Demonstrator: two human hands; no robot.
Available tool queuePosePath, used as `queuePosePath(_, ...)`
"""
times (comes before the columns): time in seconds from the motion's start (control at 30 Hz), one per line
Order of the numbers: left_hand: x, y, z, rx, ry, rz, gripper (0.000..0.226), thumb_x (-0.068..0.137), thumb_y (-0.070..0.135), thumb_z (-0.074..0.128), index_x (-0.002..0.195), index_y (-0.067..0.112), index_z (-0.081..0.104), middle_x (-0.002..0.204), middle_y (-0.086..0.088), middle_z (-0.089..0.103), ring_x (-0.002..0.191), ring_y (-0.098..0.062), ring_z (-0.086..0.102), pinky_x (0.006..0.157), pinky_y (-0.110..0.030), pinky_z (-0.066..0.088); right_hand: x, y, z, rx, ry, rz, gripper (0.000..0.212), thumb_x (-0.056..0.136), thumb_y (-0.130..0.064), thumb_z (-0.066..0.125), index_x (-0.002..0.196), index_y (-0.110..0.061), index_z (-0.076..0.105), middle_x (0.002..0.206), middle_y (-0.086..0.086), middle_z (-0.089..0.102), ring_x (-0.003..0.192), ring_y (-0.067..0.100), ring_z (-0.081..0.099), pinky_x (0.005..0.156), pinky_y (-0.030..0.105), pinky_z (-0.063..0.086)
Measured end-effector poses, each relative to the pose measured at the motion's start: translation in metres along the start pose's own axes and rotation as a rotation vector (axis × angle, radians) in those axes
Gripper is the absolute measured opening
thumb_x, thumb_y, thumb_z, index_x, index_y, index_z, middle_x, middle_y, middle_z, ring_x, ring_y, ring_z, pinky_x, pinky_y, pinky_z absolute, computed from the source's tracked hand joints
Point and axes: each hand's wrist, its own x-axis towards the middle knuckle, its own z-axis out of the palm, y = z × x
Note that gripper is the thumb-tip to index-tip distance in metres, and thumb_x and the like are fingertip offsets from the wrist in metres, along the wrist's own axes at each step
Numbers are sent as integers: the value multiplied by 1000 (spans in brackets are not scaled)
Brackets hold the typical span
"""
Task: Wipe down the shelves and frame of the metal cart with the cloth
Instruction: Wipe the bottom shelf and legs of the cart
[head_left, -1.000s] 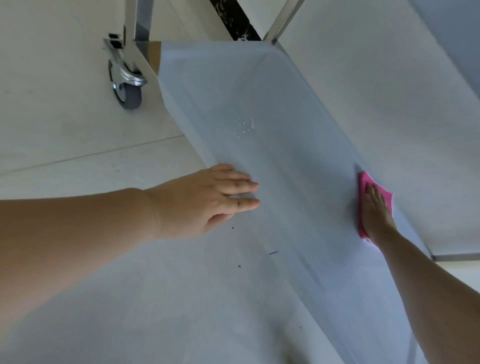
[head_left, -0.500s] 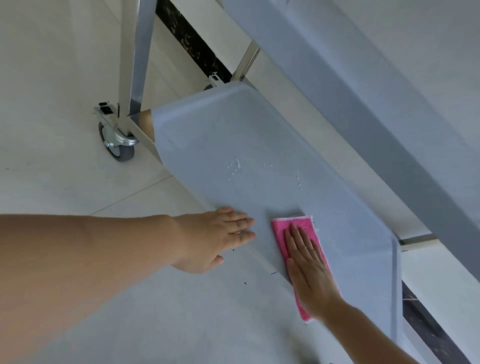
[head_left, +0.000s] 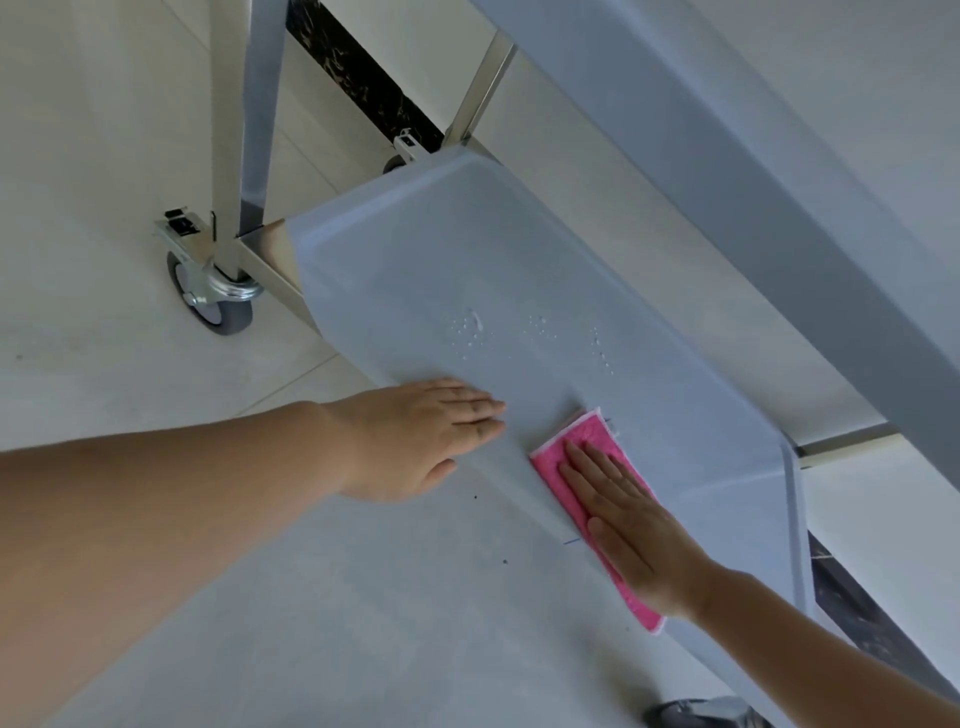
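The metal cart's lower shelf (head_left: 467, 249) is a pale grey tray that runs diagonally through the head view. A pink cloth (head_left: 561, 452) lies on its near edge. My right hand (head_left: 628, 530) presses flat on the cloth, fingers pointing up the shelf. My left hand (head_left: 415, 436) rests flat on the shelf's near rim just left of the cloth, holding nothing. Water droplets (head_left: 470, 327) sit on the shelf beyond both hands. The upper shelf (head_left: 727, 171) overhangs at the top right.
A shiny upright post (head_left: 249, 119) rises at the shelf's left corner above a grey caster wheel (head_left: 213, 296) with a brake tab. A second post (head_left: 478, 98) stands at the far corner. Another wheel (head_left: 696, 714) shows at the bottom edge. Pale tiled floor surrounds the cart.
My right hand slid the cloth from the shelf's far edge across to the near edge beside my left hand. My left hand stayed on the rim. The view pulled back.
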Motion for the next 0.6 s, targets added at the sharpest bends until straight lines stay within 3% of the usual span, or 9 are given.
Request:
queuePosePath(0.1,-2,-4,5,10,85,39,53,99,29,27,148,22,9,157,4,7,142,-8,0,107,-17,-18,10,26,-4,-34,15,-23,52,100,-36,17,148,-16,14,157,3,10,146,19,6,118,38,3)
queuePosePath(0.23,-4,-5,9,0,210,56,49,96,26,37,144,22,28,152,4,27,140,-12,21,115,-27,2,32,67,-8,-33,67,81,52,98,-38,18,146,-20,13,156,1,10,145,14,5,119,33,3)
queuePosePath(0.33,-2,-6,6,-39,227,81,43,95,21,44,138,18,41,146,0,40,135,-17,35,114,-33,17,48,99,-10,13,144,192,48,97,-30,25,143,-26,14,153,-6,11,144,13,9,117,27,3)
queuePosePath(0.47,-6,-15,-1,-31,242,124,39,94,18,45,132,14,50,140,-3,47,129,-21,44,110,-41,23,74,145,-19,9,175,430,45,102,-26,25,145,-23,14,154,-6,8,140,5,6,112,18,-3)
queuePosePath(0.6,-15,-21,3,50,213,72,44,94,26,32,133,15,49,142,-3,46,132,-19,41,109,-43,32,101,179,-31,-4,140,627,47,103,-26,17,149,-21,10,158,-3,4,144,10,2,118,28,-1)
